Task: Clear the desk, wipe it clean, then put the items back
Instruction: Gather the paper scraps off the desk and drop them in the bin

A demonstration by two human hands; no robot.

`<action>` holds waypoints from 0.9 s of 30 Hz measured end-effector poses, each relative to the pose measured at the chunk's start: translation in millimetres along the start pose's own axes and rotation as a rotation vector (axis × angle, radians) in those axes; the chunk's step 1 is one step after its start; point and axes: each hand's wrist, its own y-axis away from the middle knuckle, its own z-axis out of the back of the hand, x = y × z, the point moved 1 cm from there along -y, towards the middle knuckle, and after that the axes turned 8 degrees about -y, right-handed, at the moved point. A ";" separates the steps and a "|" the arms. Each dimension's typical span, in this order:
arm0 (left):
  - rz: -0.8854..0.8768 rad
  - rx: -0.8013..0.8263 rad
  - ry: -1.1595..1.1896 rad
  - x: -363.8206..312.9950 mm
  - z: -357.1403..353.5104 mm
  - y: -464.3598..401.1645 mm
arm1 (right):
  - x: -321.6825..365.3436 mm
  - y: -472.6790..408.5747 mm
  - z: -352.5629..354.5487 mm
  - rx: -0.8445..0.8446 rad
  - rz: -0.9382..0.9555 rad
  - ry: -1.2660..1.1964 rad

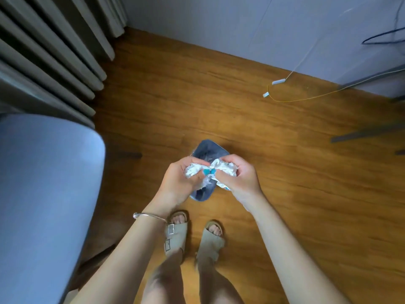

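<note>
I stand over a small blue-grey waste bin (208,150) on the wooden floor. Both hands hold a crumpled white wrapper (223,167) with teal marks right above the bin's opening. My left hand (179,183) grips the wrapper's left end, fingers curled round it. My right hand (238,176) grips the right end the same way. The wrapper is twisted thin in the middle between the two hands. The hands hide most of the bin's inside. The desk is out of view.
A grey-blue chair seat (43,194) fills the left side, with grey curtains (43,51) behind it. A yellow cable (306,96) with white plugs lies on the floor by the wall. Dark metal legs (361,133) stand at the right. My sandalled feet (192,233) are just behind the bin.
</note>
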 end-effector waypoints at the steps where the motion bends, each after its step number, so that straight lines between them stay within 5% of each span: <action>1: 0.004 -0.005 -0.010 21.3 -5.3 -15.4 | -20.6 -17.3 1.7 0.006 0.010 0.008; 10: -0.048 -0.036 -0.111 155.7 -47.7 -123.0 | -161.8 -132.9 15.5 -0.003 0.143 0.001; 15: -0.103 -0.127 -0.044 177.9 -56.2 -133.0 | -183.6 -146.1 11.6 -0.010 0.356 0.025; 27: -0.088 -0.012 -0.084 211.8 -61.0 -150.6 | -212.0 -158.2 16.0 -0.049 0.288 0.284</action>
